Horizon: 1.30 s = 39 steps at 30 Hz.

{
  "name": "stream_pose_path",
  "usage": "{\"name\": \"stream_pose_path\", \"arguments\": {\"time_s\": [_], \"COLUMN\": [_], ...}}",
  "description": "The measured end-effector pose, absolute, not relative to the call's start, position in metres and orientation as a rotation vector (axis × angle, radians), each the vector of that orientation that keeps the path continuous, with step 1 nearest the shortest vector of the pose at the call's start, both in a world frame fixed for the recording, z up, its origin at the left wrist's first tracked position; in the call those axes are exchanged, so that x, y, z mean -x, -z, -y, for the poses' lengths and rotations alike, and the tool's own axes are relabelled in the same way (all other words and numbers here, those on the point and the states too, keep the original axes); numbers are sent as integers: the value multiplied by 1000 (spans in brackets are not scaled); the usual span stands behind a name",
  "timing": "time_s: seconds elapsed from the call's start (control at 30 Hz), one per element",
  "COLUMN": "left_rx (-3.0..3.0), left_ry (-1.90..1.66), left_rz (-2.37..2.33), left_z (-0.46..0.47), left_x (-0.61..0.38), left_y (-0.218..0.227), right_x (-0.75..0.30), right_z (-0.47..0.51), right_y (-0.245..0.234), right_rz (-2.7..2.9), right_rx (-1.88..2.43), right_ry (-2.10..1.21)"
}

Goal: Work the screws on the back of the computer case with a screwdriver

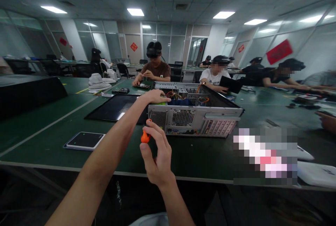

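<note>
An open computer case [181,121] lies on its side on the green table, its rear panel facing me and its inside showing coloured cables. My left hand [156,97] rests over the case's near left corner, fingers stretched across the top beside a yellow-green patch. What lies beneath the palm is hidden. Lower down and closer to me, my right hand [160,149] pinches a screwdriver with an orange handle [145,136] between thumb and fingers. The screwdriver's thin shaft points toward the left end of the rear panel; whether its tip touches is unclear.
A black side panel [112,108] lies left of the case. Nearer me is a phone-like device [85,140]; white fans [98,85] stand farther back. White devices [317,174] sit at the right front edge. Across the table a person [154,66] handles small parts, with others around.
</note>
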<state>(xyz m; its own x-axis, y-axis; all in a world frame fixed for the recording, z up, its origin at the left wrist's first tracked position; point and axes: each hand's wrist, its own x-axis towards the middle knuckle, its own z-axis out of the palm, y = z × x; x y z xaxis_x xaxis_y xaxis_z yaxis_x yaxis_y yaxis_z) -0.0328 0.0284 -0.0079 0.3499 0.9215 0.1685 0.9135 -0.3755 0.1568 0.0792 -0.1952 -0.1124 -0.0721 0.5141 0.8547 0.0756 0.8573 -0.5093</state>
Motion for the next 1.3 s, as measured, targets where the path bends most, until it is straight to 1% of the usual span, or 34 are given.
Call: {"name": "stream_pose_path", "arguments": {"time_s": [0.13, 0.3, 0.43, 0.67, 0.83, 1.13, 1.3], "left_rx": [-2508, -2516, -2506, -2503, -2468, -2458, -2441], "left_ry": [-418, -397, -438, -487, -518, -563, -561], "left_rz": [-1748, -1758, -1764, -1717, -1750, -1703, -1700], "left_z": [-27, -26, -25, -22, -22, -24, -22], "left_x": [32, 31, 32, 32, 32, 35, 35], "left_y": [7, 7, 7, 6, 7, 8, 7], "right_x": [-77, -74, -72, -78, -77, -80, -81], "right_z": [195, 197, 196, 201, 203, 206, 211], "right_y": [115, 112, 113, 114, 111, 106, 102], "right_rz": [1572, 1529, 1451, 1586, 1551, 1567, 1599], "right_rx": [482, 535, 523, 526, 533, 736, 830], "right_ry": [-298, -219, -266, -316, -310, -240, -325]}}
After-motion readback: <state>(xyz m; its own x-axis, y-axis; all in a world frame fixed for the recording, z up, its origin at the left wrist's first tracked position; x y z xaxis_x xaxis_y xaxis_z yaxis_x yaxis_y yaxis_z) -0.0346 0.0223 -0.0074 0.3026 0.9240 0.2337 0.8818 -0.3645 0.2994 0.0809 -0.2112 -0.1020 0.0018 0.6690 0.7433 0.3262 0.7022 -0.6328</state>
